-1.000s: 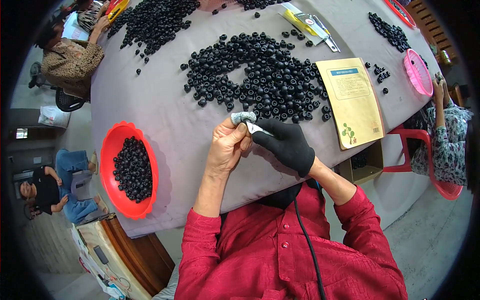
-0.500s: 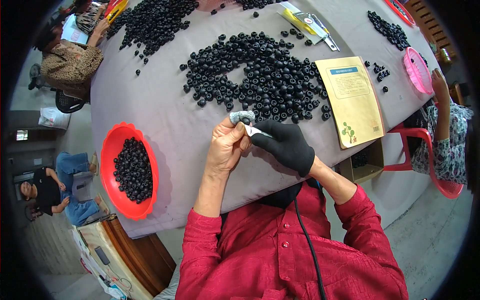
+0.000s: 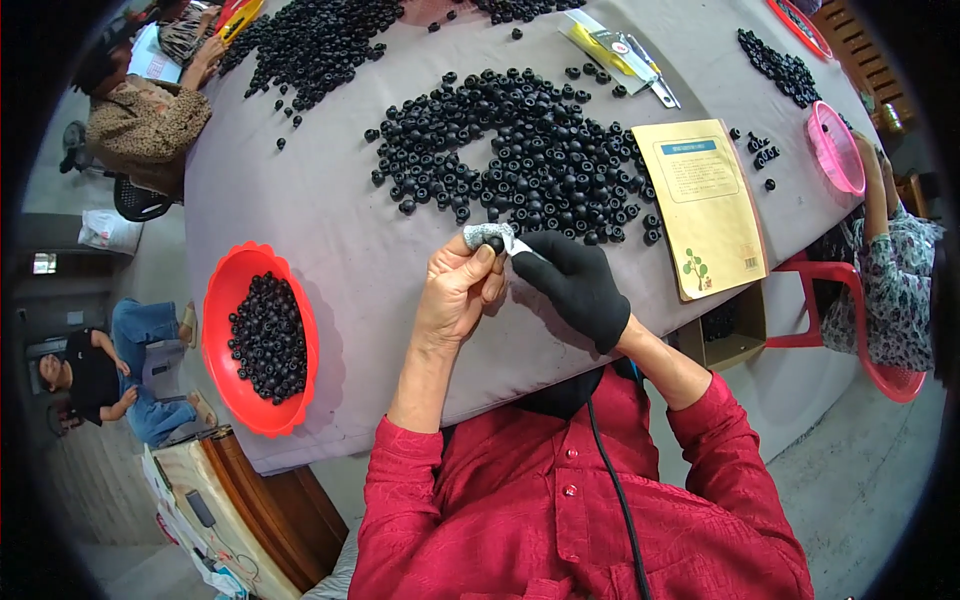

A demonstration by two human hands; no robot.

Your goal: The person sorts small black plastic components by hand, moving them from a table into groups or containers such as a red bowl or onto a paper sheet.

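In my bare left hand (image 3: 452, 300) a small round black part (image 3: 494, 243) is pinched between thumb and forefinger. A grey knitted cover (image 3: 474, 234) wraps that forefinger. My right hand (image 3: 582, 290), in a black glove, is closed around a slim white tool (image 3: 522, 250), its near end at the black part. The tool's tip and exact kind cannot be made out. Just beyond both hands, a large pile of similar black parts (image 3: 545, 180) spreads over the grey tablecloth (image 3: 330, 200).
A red scalloped bowl (image 3: 218, 340) of black parts stands at the left. To the right lie a tan paper packet (image 3: 705, 230) and a pink basket (image 3: 836, 150) beside a person's hands. A packaged cutter (image 3: 625, 62) lies farther back. Other people sit around the table.
The white tool and my gloved right hand have turned and shifted slightly, the tool now up against the grey finger cover. My left hand keeps its pinch on the black part.
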